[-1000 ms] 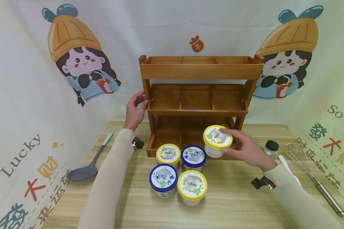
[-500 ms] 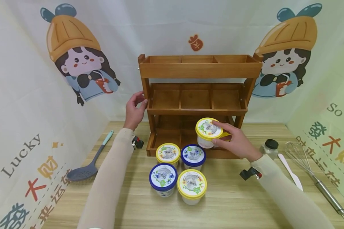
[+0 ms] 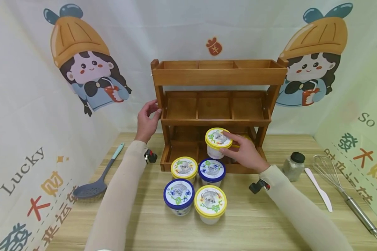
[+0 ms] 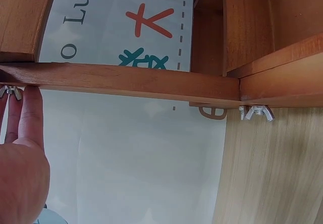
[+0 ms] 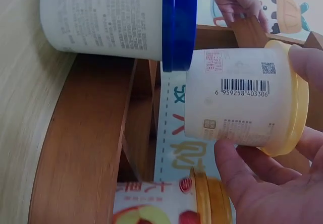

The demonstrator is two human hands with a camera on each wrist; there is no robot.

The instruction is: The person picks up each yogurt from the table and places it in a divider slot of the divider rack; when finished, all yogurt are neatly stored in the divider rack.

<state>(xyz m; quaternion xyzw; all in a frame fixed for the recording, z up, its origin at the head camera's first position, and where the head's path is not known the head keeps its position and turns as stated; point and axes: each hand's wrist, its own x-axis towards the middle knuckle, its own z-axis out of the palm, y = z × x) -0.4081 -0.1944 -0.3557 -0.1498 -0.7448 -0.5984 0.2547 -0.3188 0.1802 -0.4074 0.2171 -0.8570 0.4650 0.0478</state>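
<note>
My right hand (image 3: 243, 151) grips a white tub with a yellow lid (image 3: 215, 150) by its side, thumb at the lid and fingers beneath. It is held upright in front of the bottom tier of the brown wooden three-tier rack (image 3: 220, 78). In the right wrist view, the tub (image 5: 237, 103) shows a barcode. Another yellow-lidded tub (image 5: 156, 204) sits in the rack's lower right compartment, mostly hidden by my hand in the head view. My left hand (image 3: 147, 122) touches the rack's left upright with straight fingers (image 4: 31, 115), beside a wing nut (image 4: 12, 91).
Before the rack stand two blue-lidded tubs (image 3: 179, 197) and two yellow-lidded tubs (image 3: 210, 202). A slotted turner (image 3: 92, 188) lies at left. At right are a black-capped jar (image 3: 293, 167), a white spreader (image 3: 319, 190) and a whisk (image 3: 348, 200). Printed cloth (image 3: 182, 28) hangs behind.
My right hand has carried the yellow-lidded tub leftward and slightly up, toward the middle of the rack. My left hand has stayed at the upright. The jar now shows fully.
</note>
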